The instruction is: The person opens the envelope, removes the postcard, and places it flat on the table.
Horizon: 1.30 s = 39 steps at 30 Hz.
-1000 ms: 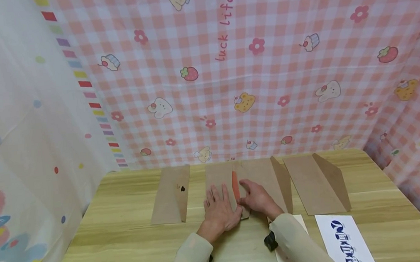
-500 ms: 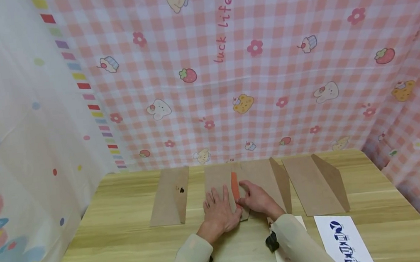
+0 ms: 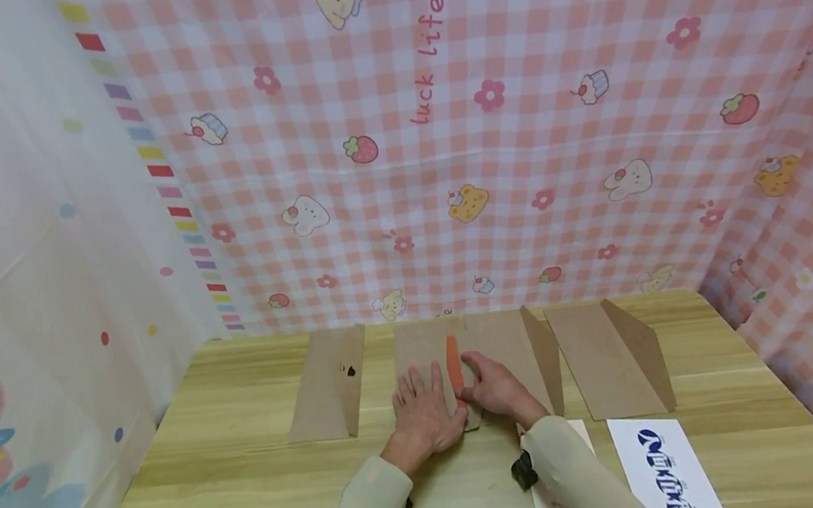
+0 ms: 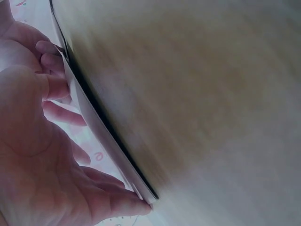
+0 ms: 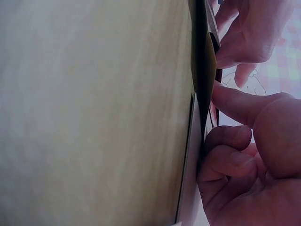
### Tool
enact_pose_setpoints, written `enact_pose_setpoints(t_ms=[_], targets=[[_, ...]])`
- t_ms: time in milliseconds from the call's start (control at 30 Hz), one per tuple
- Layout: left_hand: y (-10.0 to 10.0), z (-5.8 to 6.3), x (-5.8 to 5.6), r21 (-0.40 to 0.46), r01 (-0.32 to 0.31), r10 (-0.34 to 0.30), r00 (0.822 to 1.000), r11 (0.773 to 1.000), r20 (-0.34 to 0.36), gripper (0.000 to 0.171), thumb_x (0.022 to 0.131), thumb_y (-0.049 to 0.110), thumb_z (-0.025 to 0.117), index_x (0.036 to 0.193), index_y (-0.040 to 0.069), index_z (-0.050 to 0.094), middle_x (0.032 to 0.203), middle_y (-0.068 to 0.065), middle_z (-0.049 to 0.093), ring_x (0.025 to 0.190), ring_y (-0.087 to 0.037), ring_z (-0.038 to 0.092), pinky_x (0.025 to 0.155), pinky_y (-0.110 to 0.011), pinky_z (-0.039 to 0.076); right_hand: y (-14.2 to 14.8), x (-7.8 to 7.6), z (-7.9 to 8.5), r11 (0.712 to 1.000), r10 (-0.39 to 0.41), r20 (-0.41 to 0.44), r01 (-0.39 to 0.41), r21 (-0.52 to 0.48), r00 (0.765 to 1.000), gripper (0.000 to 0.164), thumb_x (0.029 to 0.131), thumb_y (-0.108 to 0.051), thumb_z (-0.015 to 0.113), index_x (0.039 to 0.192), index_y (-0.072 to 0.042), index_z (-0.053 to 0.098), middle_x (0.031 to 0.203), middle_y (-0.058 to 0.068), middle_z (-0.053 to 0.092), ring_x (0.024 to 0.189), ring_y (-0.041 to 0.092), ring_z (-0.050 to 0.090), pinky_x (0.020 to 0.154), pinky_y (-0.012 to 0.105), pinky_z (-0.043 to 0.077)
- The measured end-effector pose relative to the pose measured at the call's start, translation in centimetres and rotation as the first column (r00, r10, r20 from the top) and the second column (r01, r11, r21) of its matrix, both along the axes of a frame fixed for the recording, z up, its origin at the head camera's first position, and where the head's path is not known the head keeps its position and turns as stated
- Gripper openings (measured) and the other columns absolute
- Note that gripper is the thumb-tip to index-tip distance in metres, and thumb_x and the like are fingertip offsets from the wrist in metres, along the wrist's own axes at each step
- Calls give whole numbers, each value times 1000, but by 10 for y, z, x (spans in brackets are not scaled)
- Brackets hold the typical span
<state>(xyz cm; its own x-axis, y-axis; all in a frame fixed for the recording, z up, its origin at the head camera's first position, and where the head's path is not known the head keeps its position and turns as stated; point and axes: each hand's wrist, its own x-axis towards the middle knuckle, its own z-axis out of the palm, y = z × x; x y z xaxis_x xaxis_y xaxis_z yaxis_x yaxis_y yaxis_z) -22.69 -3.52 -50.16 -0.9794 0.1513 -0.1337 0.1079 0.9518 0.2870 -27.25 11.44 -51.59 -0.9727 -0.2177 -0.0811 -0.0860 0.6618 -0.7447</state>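
My left hand (image 3: 424, 415) lies on a brown paper envelope (image 3: 414, 342) near the table's middle, its fingers spread and pressing it down. An orange strip (image 3: 454, 363) shows along the envelope's right side, beside the flap. My right hand (image 3: 498, 389) is at that side, thumb and curled fingers at the flap's lower part. In the right wrist view, the right thumb (image 5: 240, 101) touches the brown paper edge while the other fingers curl below. The left wrist view shows the left hand (image 4: 61, 155) against the envelope's edge.
Brown envelopes lie to the left (image 3: 325, 386) and right, one partly behind my right hand (image 3: 504, 338), another (image 3: 593, 363) farther right with its flap spread. Near my right sleeve are a cream card (image 3: 547, 500) and a white card (image 3: 664, 465) with blue print. Patterned cloth (image 3: 377, 248) hangs behind the wooden table.
The camera view has shifted slightly. Both hands stay at the same envelope, and the right fingers have moved only a little at the flap.
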Motion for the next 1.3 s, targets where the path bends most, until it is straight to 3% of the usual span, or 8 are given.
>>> enact_pose_setpoints(t_ms=[200,400,633,900,1233,1300], targets=[[0,0,0,6,-2,2,1000,1000,-1,82,96,53,50,158,8,21,157,-33,20,145,-52,20,113,-62,26,0,0,1,1000,-7,6,7,-4,1000,62,85,-5,74,142,-1,48,69,2,53,60,13,48,58,27,39],[1,0,1,0,6,-6,1000,1000,-12,82,96,55,49,158,7,23,157,-34,21,144,-52,21,112,-62,27,3,1,1,995,-12,54,18,-99,998,66,83,0,72,144,-1,47,67,1,51,58,12,46,55,27,37],[1,-1,1,-2,6,-6,1000,1000,-6,81,96,54,49,157,6,26,157,-34,21,145,-51,21,113,-61,27,13,0,0,967,32,132,2,-254,991,70,82,10,59,149,1,39,65,0,47,55,12,40,53,26,34],[2,-2,1,-56,13,-11,999,998,42,78,97,56,46,156,7,30,158,-33,17,146,-50,17,115,-60,24,16,-1,2,934,41,227,44,-356,973,77,82,2,66,151,2,33,65,-3,45,50,10,35,48,25,31],[3,-1,-1,-77,10,-6,998,997,56,78,97,55,46,156,7,30,159,-32,16,147,-50,16,116,-59,23,12,1,7,937,39,231,45,-346,972,79,77,3,62,152,2,35,64,-2,41,52,11,34,51,26,32],[3,-2,-1,-80,10,-6,999,997,51,78,97,55,46,156,7,30,159,-32,17,146,-50,17,116,-59,23,11,2,8,929,27,262,72,-362,965,77,78,3,60,151,1,36,72,0,49,51,12,33,51,26,32]])
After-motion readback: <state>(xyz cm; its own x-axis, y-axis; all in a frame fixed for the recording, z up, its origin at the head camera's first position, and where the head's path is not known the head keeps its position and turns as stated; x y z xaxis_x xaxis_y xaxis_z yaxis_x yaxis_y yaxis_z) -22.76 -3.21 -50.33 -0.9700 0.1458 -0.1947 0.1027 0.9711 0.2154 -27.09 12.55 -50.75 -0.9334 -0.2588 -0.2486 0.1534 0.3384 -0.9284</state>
